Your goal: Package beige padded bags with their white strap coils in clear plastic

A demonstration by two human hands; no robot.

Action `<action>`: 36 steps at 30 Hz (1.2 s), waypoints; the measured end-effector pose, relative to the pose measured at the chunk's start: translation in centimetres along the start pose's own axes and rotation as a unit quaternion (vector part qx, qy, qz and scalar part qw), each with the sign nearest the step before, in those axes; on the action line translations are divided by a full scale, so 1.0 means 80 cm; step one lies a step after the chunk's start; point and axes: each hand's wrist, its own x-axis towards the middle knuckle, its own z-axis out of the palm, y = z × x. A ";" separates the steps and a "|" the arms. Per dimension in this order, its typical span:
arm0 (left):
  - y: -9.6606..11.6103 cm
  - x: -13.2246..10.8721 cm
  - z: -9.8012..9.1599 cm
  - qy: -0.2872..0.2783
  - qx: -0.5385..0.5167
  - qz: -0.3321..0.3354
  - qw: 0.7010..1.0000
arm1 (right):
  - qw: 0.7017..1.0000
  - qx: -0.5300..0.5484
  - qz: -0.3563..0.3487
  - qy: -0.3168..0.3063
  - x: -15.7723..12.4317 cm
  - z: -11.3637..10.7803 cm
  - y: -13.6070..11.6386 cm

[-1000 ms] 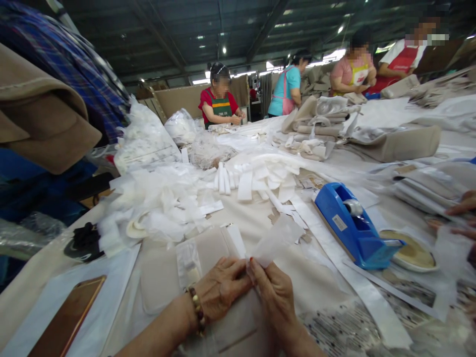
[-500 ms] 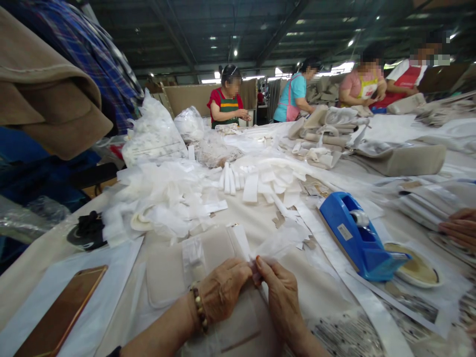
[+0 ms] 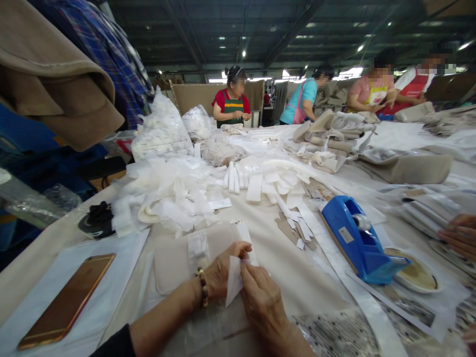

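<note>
My left hand (image 3: 222, 271), with a beaded bracelet at the wrist, is closed, its fingertips curled near my right thumb. My right hand (image 3: 262, 293) is closed too, thumb and fingers pinching a thin white wrapping sheet (image 3: 234, 278). The sheet passes between both hands, and one pointed flap hangs over the left palm. Whatever lies inside the pinch is hidden. Under my hands rests a flat beige bag (image 3: 171, 265), partly covered by clear film, with a white-wrapped piece (image 3: 198, 250) across it.
A blue tape dispenser (image 3: 349, 238) stands at right, beside a round dish (image 3: 418, 272). A phone (image 3: 69, 300) lies at left on white sheets. White wrapping pieces (image 3: 167, 191) are heaped ahead. Another person's hand (image 3: 461, 235) is at the right edge; several people work beyond.
My hands have moved slightly left. The white sheet, which stretched away to the upper right, is now drawn in between them, with its flap toward my left palm. My view has shifted slightly.
</note>
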 end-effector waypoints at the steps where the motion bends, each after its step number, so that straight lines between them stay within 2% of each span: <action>1: 0.000 0.004 -0.004 0.006 -0.024 -0.024 0.999 | 1.000 -0.015 -0.012 0.001 -0.001 0.001 0.000; 4: 0.019 0.005 -0.032 0.053 -0.092 -0.104 0.989 | 0.998 -0.048 -0.041 -0.015 -0.003 0.001 0.000; 7: 0.058 -0.021 -0.065 0.144 -0.122 -0.180 0.965 | 0.994 -0.079 -0.065 -0.026 -0.003 0.000 -0.001; 8: 0.072 -0.034 -0.073 0.186 -0.144 -0.217 0.947 | 0.993 -0.089 -0.071 -0.027 -0.003 0.001 -0.001; 10: 0.098 -0.062 -0.079 0.268 -0.221 -0.311 0.884 | 0.990 -0.107 -0.084 -0.030 -0.004 0.001 -0.001; 11: 0.108 -0.074 -0.077 0.295 -0.253 -0.346 0.854 | 0.989 -0.114 -0.091 -0.035 -0.005 0.001 -0.001; 12: 0.116 -0.083 -0.074 0.305 -0.268 -0.367 0.837 | 0.987 -0.120 -0.099 -0.039 -0.006 0.001 0.000; 13: 0.123 -0.089 -0.069 0.299 -0.262 -0.372 0.839 | 0.985 -0.125 -0.108 -0.043 -0.006 0.001 0.000; 15: 0.130 -0.092 -0.057 0.268 -0.210 -0.362 0.868 | 0.982 -0.134 -0.124 -0.051 -0.007 0.001 0.002; 17: 0.132 -0.087 -0.047 0.239 -0.109 -0.363 0.894 | 0.979 -0.140 -0.138 -0.053 -0.006 0.000 0.004; 18: 0.132 -0.083 -0.044 0.234 -0.044 -0.374 0.896 | 0.979 -0.138 -0.143 -0.053 -0.006 0.000 0.004; 21: 0.127 -0.079 -0.042 0.205 0.170 -0.419 0.868 | 0.980 -0.118 -0.152 -0.051 -0.005 -0.003 0.004; 24: 0.118 -0.086 -0.045 0.130 0.316 -0.444 0.829 | 0.985 -0.091 -0.139 -0.046 -0.004 -0.005 0.001; 26: 0.113 -0.091 -0.047 0.100 0.351 -0.446 0.817 | 0.987 -0.084 -0.126 -0.044 -0.005 -0.006 0.000; 30: 0.104 -0.094 -0.048 0.076 0.351 -0.453 0.816 | 0.988 -0.085 -0.121 -0.050 -0.007 -0.005 0.001; 36: 0.095 -0.095 -0.052 0.067 0.336 -0.455 0.822 | 0.991 -0.073 -0.104 -0.051 0.006 -0.010 0.002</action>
